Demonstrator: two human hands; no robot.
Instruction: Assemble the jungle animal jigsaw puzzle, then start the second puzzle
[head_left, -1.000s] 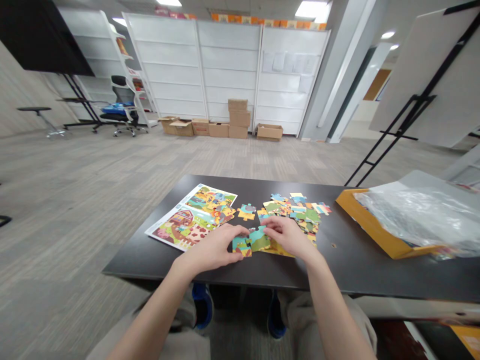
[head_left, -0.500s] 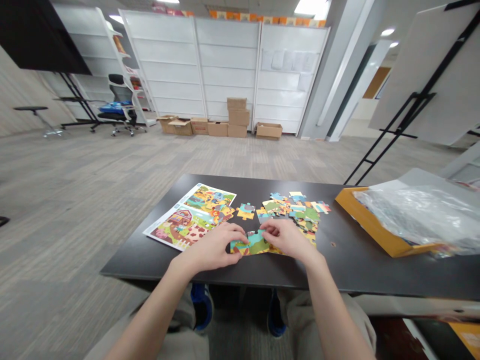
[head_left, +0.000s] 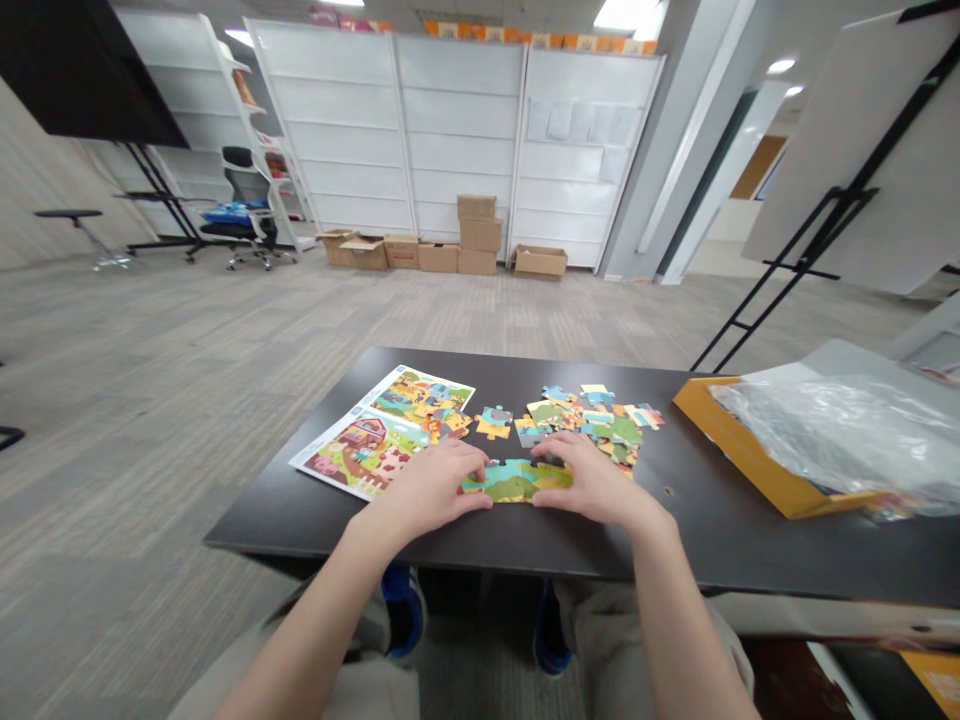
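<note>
A strip of joined puzzle pieces (head_left: pixel 511 481), green, blue and yellow, lies near the front edge of the black table. My left hand (head_left: pixel 439 482) rests at its left end, thumb and fingers around the edges. At the strip's right part is my right hand (head_left: pixel 585 478), thumb and fingers apart along its edges. Both hands partly cover the strip. A loose yellow and blue piece (head_left: pixel 493 421) lies just beyond it. Behind my right hand is a pile of loose pieces (head_left: pixel 592 412). The printed picture sheet (head_left: pixel 367 445) lies left of my left hand, with some pieces on it.
On the right of the black table (head_left: pixel 300 520) stands an orange box (head_left: pixel 750 450) with clear plastic bags (head_left: pixel 832 430) on it. Cardboard boxes (head_left: pixel 478 235), white shelves, an office chair (head_left: pixel 244 205) and a board on a black stand are farther off.
My right hand has opened, its thumb and fingers spreading along the strip. More of the strip's green and blue surface shows between the hands. The left hand has shifted slightly.
</note>
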